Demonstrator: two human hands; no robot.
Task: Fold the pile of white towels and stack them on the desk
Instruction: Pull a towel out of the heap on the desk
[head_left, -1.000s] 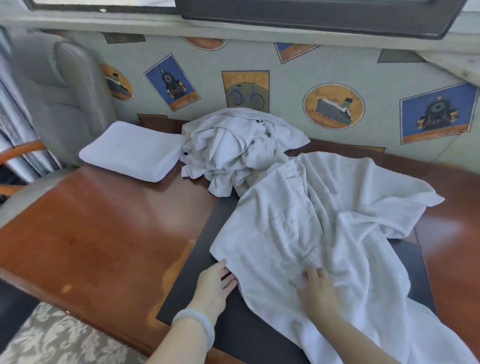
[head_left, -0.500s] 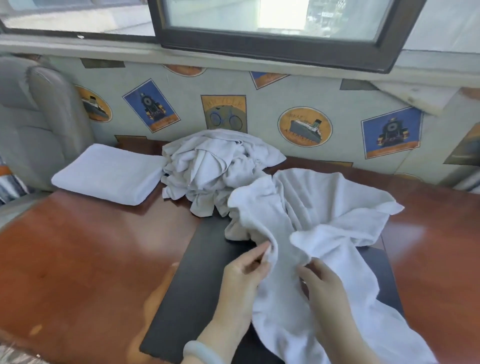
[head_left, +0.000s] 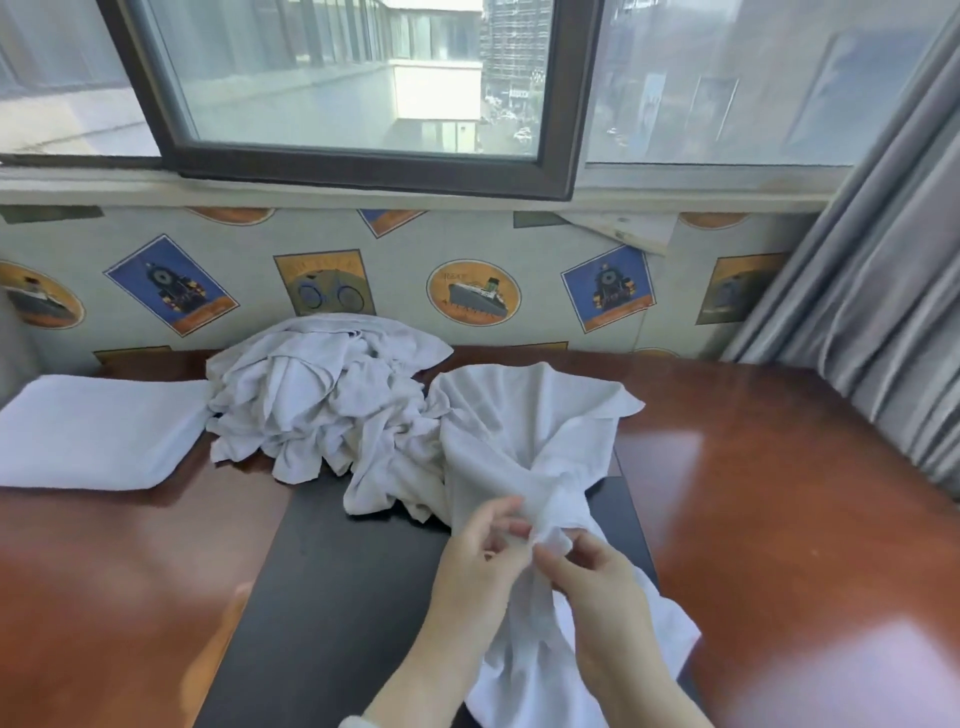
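Left grip (head_left: 480, 564), right grip (head_left: 597, 587): rumpled towel (head_left: 524, 426)

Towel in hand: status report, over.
Both left hand and right hand pinch the loose towel, bunched, touching the unfolded pile. One folded towel at far left.

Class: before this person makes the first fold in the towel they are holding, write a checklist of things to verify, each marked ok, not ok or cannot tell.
1. Grip: the left hand and right hand both pinch the towel: ok.
2. Pinched at a corner: the cloth there is bunched: cannot tell.
3. Towel lying flat: it is crumpled: not ok.
4. Towel free of the pile: they touch at the far side: cannot tell.
5. Room to fold: the dark mat is bare left of the hands: ok.
6. Stack begun: a folded towel lies at the far left of the desk: ok.
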